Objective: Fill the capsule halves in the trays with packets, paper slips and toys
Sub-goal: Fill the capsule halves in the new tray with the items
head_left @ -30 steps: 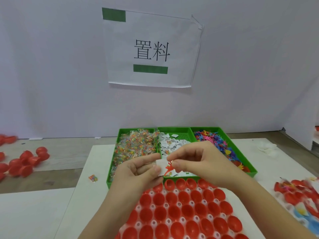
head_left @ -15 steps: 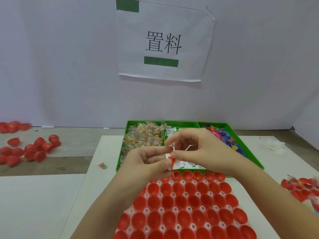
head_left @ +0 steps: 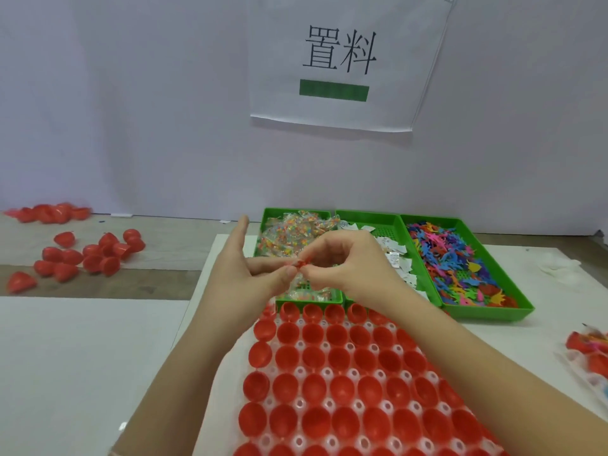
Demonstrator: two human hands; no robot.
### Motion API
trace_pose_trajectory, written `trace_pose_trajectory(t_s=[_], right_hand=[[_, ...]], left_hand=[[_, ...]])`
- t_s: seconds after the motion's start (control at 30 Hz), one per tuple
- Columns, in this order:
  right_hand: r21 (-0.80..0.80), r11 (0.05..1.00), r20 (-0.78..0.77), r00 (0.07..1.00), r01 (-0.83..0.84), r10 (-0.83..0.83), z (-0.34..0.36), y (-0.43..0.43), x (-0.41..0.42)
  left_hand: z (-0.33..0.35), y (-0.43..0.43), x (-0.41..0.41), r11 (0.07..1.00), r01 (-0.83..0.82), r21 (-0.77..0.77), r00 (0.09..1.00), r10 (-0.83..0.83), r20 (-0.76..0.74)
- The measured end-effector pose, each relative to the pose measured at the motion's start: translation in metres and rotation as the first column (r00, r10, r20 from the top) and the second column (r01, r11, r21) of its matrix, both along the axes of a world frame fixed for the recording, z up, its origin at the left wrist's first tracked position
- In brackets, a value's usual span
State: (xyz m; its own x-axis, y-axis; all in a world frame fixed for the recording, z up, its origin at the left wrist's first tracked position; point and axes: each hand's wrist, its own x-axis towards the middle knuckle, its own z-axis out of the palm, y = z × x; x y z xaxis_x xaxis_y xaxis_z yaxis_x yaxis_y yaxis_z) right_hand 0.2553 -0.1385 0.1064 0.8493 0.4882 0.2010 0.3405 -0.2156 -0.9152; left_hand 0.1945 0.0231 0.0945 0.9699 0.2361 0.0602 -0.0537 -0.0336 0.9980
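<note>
My left hand and my right hand meet above the near end of the green packet bin. Between their fingertips they pinch a small red toy; whether a paper slip is with it is hidden. My left index finger points up. Below the hands lies a clear tray with several rows of empty red capsule halves. Behind it stand three green bins: clear packets on the left, white paper slips in the middle, coloured toys on the right.
Loose red capsule halves lie scattered on the table at the left. A second tray with filled halves shows at the right edge. A white wall with a printed sign stands close behind the bins.
The view has swung left and closer. Both hands stayed together on the red toy and rose slightly over the packet bin. The white slip seen earlier between the fingers no longer shows.
</note>
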Motion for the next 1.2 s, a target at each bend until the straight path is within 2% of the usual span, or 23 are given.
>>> trace_pose_trajectory(t_s=[0.1, 0.2, 0.3, 0.6, 0.8, 1.03, 1.2], right_hand=[[0.089, 0.996, -0.063, 0.998, 0.02, -0.015, -0.015, 0.008, 0.005], [-0.104, 0.994, -0.066, 0.997, 0.031, -0.038, -0.029, 0.007, 0.013], [-0.309, 0.951, -0.025, 1.0, 0.008, -0.016, -0.039, 0.005, 0.016], [-0.409, 0.911, 0.056, 0.996, -0.044, 0.074, -0.033, 0.011, 0.016], [-0.516, 0.849, 0.087, 0.978, -0.117, 0.187, -0.036, 0.016, 0.017], [-0.435, 0.892, 0.07, 0.983, -0.122, 0.169, -0.042, 0.015, 0.017], [-0.567, 0.822, 0.228, 0.95, -0.048, 0.213, -0.048, 0.018, 0.014]], left_hand=[[-0.008, 0.022, 0.003, 0.996, -0.081, 0.033, 0.994, 0.083, -0.065], [-0.018, 0.043, 0.007, 0.989, -0.08, 0.126, 0.99, 0.093, -0.105], [-0.031, 0.046, 0.007, 0.926, 0.068, 0.37, 0.974, 0.019, -0.227], [-0.055, 0.026, 0.009, 0.796, 0.086, 0.599, 0.96, 0.096, -0.265], [-0.066, 0.026, 0.013, 0.78, 0.131, 0.611, 0.948, 0.081, -0.306], [-0.067, 0.026, 0.013, 0.792, 0.165, 0.588, 0.941, 0.051, -0.334], [-0.066, 0.027, 0.012, 0.806, 0.181, 0.564, 0.936, 0.035, -0.35]])
